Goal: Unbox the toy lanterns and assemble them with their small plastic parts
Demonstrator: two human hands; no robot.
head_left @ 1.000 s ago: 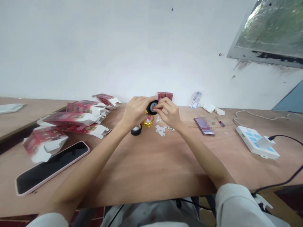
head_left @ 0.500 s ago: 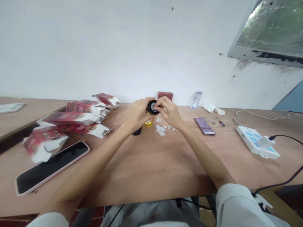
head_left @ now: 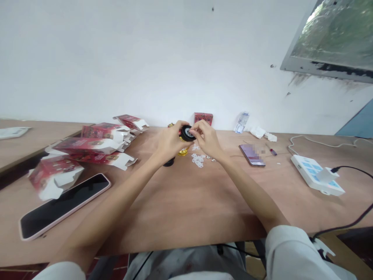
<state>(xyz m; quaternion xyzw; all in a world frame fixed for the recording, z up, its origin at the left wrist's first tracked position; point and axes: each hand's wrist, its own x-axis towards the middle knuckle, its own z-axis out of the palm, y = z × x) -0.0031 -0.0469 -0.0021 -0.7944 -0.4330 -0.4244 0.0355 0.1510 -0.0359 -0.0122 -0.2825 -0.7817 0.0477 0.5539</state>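
My left hand (head_left: pixel 170 140) is wrapped round a black round piece (head_left: pixel 185 137), its recessed face turned up toward me. Inside the recess a pale disc and small shiny details show. The fingers of my right hand (head_left: pixel 207 137) are pinched together at the edge of that recess; whatever they hold is too small to make out. Just below, a shiny gold part (head_left: pixel 183 152) shows, and I cannot tell whether it joins the black piece. Another black round thing (head_left: pixel 169 162) sits partly behind my left wrist. Small white pieces (head_left: pixel 198 160) lie in a loose pile beneath my right hand.
Opened red-and-white boxes (head_left: pixel 87 144) and a large phone (head_left: pixel 64 206) lie at left. Small red boxes (head_left: pixel 203 118) stand by the wall. Rightward are a clear bottle (head_left: pixel 241 123), crumpled tissue (head_left: pixel 258 132), another phone (head_left: pixel 252 156), a screwdriver (head_left: pixel 271 150) and a power strip (head_left: pixel 309 173).
The black round piece has tilted and shifted slightly, and my right fingers have moved toward its right edge. A bit of gold now shows behind my left hand.
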